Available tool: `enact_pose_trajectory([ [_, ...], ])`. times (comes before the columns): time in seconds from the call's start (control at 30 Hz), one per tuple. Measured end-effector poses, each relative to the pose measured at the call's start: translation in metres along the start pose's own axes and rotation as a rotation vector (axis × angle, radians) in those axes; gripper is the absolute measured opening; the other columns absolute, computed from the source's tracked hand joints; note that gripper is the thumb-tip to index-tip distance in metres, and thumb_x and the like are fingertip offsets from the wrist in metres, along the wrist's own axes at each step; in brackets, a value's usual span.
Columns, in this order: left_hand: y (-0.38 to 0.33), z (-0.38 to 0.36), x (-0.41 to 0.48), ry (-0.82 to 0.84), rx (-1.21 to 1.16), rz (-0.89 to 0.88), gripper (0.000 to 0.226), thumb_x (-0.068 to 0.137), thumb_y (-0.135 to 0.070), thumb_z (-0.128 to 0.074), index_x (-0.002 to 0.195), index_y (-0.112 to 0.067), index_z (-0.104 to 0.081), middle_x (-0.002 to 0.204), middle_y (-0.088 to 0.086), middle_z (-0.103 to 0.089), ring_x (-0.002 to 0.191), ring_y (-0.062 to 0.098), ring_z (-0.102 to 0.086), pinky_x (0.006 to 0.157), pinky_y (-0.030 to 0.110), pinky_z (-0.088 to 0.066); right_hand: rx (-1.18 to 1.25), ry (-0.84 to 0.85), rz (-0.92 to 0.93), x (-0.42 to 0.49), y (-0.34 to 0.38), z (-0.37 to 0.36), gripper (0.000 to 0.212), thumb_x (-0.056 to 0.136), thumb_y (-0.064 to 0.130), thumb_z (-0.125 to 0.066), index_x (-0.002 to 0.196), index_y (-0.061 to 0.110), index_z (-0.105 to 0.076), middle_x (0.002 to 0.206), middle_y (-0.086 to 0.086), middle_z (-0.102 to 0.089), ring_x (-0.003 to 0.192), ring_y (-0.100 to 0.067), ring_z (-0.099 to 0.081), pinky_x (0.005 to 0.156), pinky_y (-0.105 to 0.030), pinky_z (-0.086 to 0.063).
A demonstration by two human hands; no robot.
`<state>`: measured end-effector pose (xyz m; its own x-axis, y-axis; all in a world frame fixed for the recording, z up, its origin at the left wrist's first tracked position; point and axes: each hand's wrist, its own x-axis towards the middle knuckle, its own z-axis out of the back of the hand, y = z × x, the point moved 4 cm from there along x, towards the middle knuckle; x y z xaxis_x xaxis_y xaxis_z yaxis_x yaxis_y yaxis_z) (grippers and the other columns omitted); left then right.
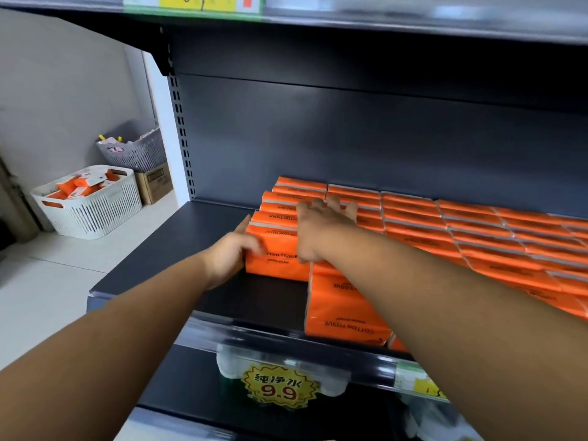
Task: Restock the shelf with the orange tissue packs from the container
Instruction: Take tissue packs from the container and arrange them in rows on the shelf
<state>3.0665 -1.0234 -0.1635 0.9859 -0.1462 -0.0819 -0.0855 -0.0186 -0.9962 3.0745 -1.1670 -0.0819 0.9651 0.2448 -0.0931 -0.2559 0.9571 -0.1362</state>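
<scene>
Two hands, a left hand (pixel 229 253) and a right hand (pixel 318 230); two baskets, one white basket (pixel 92 214), one grey basket (pixel 136 154); one cardboard box (pixel 156 186); one starburst price tag (pixel 280 388); well over twenty orange tissue packs (pixel 413 218)
</scene>
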Motion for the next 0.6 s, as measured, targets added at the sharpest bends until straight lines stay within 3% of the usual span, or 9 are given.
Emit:
enact_pose_trajectory([
  [0.07, -0.013, 0.001, 0.007, -0.014, -0.327, -0.018, 0.053, 0.081, -0.034, -0.054, 0.128, -0.01, -0.054, 0.131, 0.018, -0.058, 0.12, 0.035, -0.056, 0.102, 0.051, -0.042, -0.017, 0.017, -0.003, 0.0, 0.0, 0.0, 0.09, 0.079, 0.028, -0.071, 0.152, 0.018, -0.019, 0.153, -0.007, -0.025, 0.145, -0.033, -0.008, 0.111, -0.054, -0.014],
  [0.13, -0.028, 0.01, 0.02, -0.138, -0.431, 0.0, 0.073, 0.09, -0.061, -0.041, 0.147, -0.015, -0.035, 0.152, 0.014, -0.037, 0.138, 0.031, -0.04, 0.11, 0.051, -0.033, -0.023, 0.036, -0.001, -0.001, 0.001, 0.0, 0.085, 0.08, 0.026, -0.068, 0.151, 0.016, -0.022, 0.154, -0.009, -0.023, 0.145, -0.034, -0.008, 0.112, -0.055, -0.013],
  [0.2, -0.038, 0.015, 0.035, -0.228, -0.401, 0.045, 0.088, 0.088, -0.074, -0.031, 0.155, -0.02, -0.014, 0.162, 0.008, -0.015, 0.148, 0.026, -0.017, 0.117, 0.047, -0.018, -0.017, 0.051, 0.007, -0.002, 0.001, 0.0, 0.083, 0.081, 0.024, -0.065, 0.152, 0.016, -0.023, 0.156, -0.01, -0.018, 0.146, -0.034, -0.007, 0.113, -0.056, -0.011],
  [0.27, -0.043, 0.012, 0.045, -0.204, -0.307, 0.127, 0.089, 0.087, -0.077, -0.023, 0.154, -0.019, -0.021, 0.158, 0.006, -0.027, 0.146, 0.024, -0.025, 0.116, 0.043, -0.022, -0.013, 0.061, 0.018, -0.003, 0.0, -0.001, 0.083, 0.082, 0.024, -0.064, 0.152, 0.015, -0.021, 0.158, -0.011, -0.014, 0.146, -0.035, -0.005, 0.113, -0.057, -0.009],
  [0.37, -0.042, -0.001, 0.053, -0.042, -0.231, 0.216, 0.089, 0.083, -0.083, -0.024, 0.136, -0.015, -0.048, 0.124, 0.012, -0.065, 0.113, 0.03, -0.063, 0.084, 0.041, -0.051, -0.018, 0.07, 0.034, -0.004, -0.002, -0.003, 0.082, 0.082, 0.027, -0.063, 0.152, 0.015, -0.022, 0.158, -0.011, -0.013, 0.144, -0.034, -0.008, 0.112, -0.056, -0.011],
  [0.6, -0.037, -0.004, 0.054, 0.01, -0.2, 0.222, 0.089, 0.082, -0.083, -0.025, 0.126, -0.014, -0.058, 0.121, 0.015, -0.067, 0.109, 0.031, -0.066, 0.085, 0.042, -0.05, 0.025, 0.088, 0.023, -0.003, -0.003, -0.007, 0.084, 0.083, 0.026, -0.063, 0.153, 0.013, -0.019, 0.159, -0.012, -0.007, 0.146, -0.035, -0.001, 0.112, -0.056, -0.01],
])
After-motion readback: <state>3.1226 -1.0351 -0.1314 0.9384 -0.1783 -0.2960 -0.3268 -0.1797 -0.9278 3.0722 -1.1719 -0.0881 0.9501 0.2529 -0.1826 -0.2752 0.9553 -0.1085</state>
